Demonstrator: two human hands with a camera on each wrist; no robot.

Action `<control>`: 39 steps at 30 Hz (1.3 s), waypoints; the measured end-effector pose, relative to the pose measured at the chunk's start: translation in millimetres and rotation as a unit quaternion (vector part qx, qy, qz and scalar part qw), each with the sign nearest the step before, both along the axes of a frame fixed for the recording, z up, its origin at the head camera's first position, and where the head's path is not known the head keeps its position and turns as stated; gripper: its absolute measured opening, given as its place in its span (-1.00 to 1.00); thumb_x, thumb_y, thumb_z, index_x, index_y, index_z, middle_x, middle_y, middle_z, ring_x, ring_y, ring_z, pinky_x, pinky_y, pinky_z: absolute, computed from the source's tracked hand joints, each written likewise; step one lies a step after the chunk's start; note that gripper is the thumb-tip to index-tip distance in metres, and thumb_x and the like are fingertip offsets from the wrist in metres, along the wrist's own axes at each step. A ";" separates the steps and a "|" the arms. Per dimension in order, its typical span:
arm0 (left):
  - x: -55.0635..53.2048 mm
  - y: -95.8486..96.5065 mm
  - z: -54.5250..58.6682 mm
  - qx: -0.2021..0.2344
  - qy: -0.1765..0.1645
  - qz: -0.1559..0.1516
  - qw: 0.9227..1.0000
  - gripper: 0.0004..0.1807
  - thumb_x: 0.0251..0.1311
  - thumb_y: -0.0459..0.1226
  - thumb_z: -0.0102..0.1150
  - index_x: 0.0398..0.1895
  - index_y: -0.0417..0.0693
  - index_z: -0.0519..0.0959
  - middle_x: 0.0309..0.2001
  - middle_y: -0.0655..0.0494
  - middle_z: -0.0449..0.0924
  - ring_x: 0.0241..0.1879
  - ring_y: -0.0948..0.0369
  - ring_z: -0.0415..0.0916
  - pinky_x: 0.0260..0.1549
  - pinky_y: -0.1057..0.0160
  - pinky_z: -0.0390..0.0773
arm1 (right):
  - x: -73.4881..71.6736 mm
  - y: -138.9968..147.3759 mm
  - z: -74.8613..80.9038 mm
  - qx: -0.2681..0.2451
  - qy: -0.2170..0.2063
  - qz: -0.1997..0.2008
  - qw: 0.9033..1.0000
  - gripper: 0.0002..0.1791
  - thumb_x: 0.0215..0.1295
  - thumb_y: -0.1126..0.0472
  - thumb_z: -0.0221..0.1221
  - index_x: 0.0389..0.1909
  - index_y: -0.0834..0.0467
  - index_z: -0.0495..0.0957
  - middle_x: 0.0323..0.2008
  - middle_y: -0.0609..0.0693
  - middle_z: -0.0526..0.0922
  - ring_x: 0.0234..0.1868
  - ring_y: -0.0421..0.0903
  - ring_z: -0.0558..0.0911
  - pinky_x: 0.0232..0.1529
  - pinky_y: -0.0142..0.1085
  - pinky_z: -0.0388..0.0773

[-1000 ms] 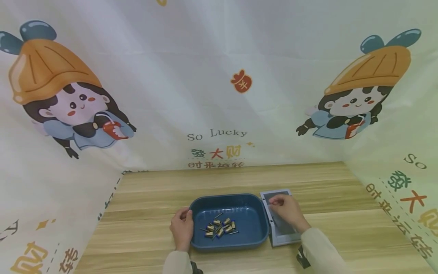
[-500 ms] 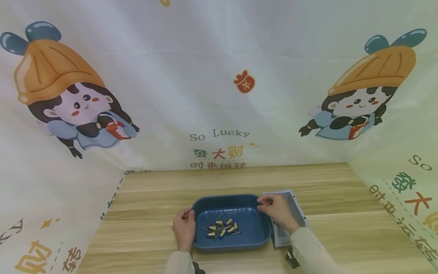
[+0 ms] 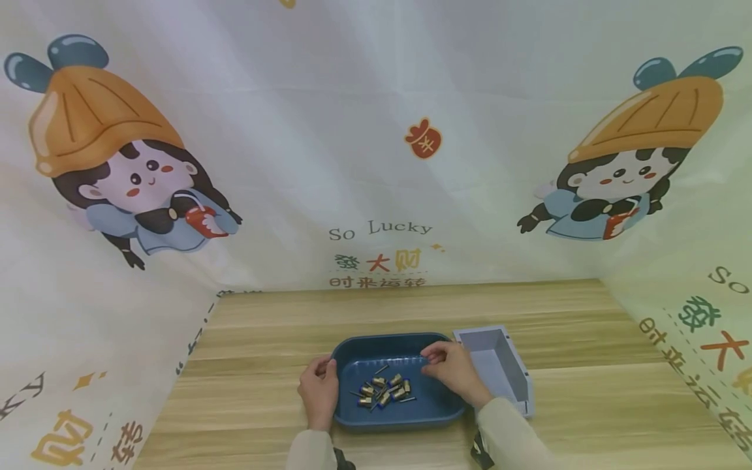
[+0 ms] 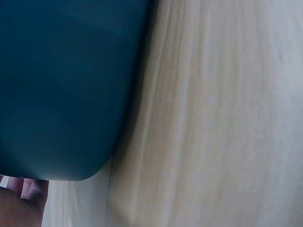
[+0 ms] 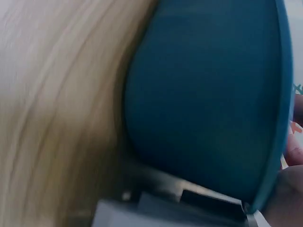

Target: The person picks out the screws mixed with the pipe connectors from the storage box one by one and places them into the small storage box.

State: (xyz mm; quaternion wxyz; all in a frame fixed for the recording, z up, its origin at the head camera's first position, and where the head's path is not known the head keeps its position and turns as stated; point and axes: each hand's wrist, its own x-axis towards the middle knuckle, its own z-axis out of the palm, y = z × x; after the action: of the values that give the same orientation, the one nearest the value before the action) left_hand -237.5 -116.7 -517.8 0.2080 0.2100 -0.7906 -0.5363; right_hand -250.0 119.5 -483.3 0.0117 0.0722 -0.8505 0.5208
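A deep blue plastic tray (image 3: 405, 421) stands on the wooden table, its side filling much of both wrist views. In the middle of its floor lie several small brass-coloured pieces (image 3: 384, 391) with blue ends and thin metal shafts. My left hand (image 3: 318, 395) holds the tray's left rim, thumb at the edge. Above the tray's right half hovers my right hand (image 3: 455, 371), fingers loosely bent, with a gap between thumb and fingertips and nothing visible between them. Only its fingers (image 5: 294, 150) show past the rim in the right wrist view.
A grey rectangular box (image 3: 499, 365) stands close against the tray's right side, partly covered by the right wrist. Printed cloth walls (image 3: 364, 170) close off the back and both sides of the wooden table (image 3: 282, 320).
My right hand has moved left from over the grey box to over the tray, leaving more of the box's inside in sight. My left hand has stayed on the rim.
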 end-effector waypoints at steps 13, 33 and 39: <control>-0.2 0.1 1.4 0.000 0.010 0.007 1.000 -0.85 0.17 -0.41 0.16 -0.22 -0.29 0.64 -0.33 -0.18 0.68 -0.37 0.06 0.63 -0.40 0.26 0.54 | 4.5 -16.7 -15.9 0.026 -0.002 0.002 1.000 -0.73 -0.28 0.46 0.41 -0.43 0.30 0.63 -0.53 0.03 0.61 -0.49 -0.25 0.48 -0.43 -0.43 0.45; 0.4 1.4 3.3 0.008 -0.005 0.008 1.000 -0.83 0.18 -0.40 0.13 -0.21 -0.30 0.63 -0.31 -0.19 0.67 -0.34 0.06 0.61 -0.42 0.30 0.50 | 10.5 -19.8 -20.2 0.100 -0.055 0.032 0.993 -0.70 -0.47 0.45 0.48 -0.59 0.22 0.61 -0.68 -0.08 0.58 -0.60 -0.23 0.47 -0.47 -0.36 0.44; 0.3 0.3 1.7 0.009 -0.007 0.010 1.000 -0.83 0.18 -0.40 0.14 -0.21 -0.30 0.63 -0.30 -0.20 0.67 -0.34 0.06 0.61 -0.41 0.30 0.51 | 11.5 -22.7 -21.3 0.111 -0.047 0.021 0.992 -0.71 -0.47 0.45 0.49 -0.60 0.24 0.63 -0.68 -0.07 0.60 -0.60 -0.23 0.45 -0.48 -0.37 0.43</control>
State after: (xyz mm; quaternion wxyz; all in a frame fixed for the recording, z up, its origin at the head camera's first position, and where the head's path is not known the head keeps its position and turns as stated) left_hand -237.2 -116.3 -516.1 0.2062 0.2233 -0.7849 -0.5399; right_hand -238.5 96.9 -504.6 -0.0475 0.0664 -0.9012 0.4257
